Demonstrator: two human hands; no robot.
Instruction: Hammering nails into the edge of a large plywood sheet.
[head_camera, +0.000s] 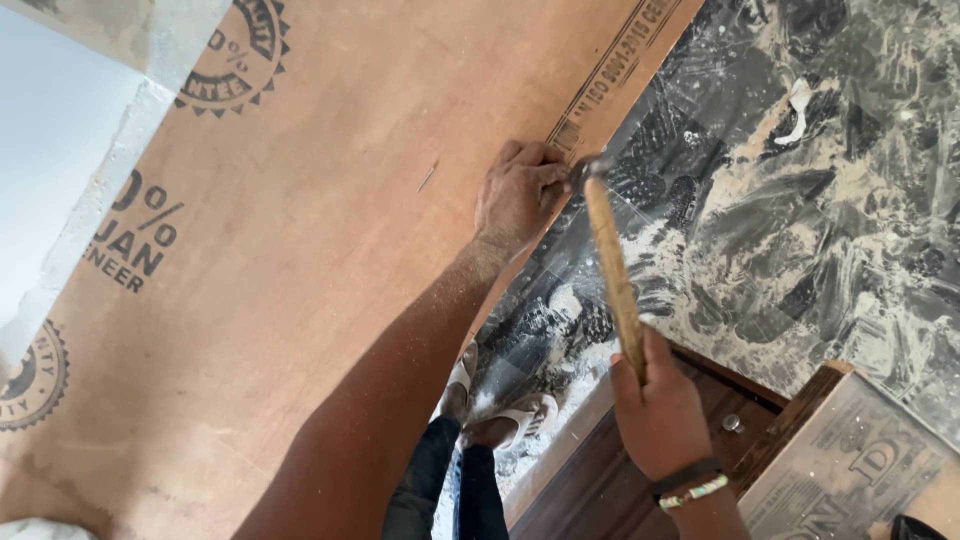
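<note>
Right hand (658, 405) is clenched around the wooden handle of a hammer (612, 270); its head lies just beside the left hand (518, 192), whose fingers are pinched together at the plywood sheet (300, 280) edge.

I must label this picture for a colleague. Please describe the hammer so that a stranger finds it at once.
Find the big brown plywood sheet and follow its right edge to the left hand. The hammer rises from the right hand: a pale wooden handle with a small metal head.
</note>
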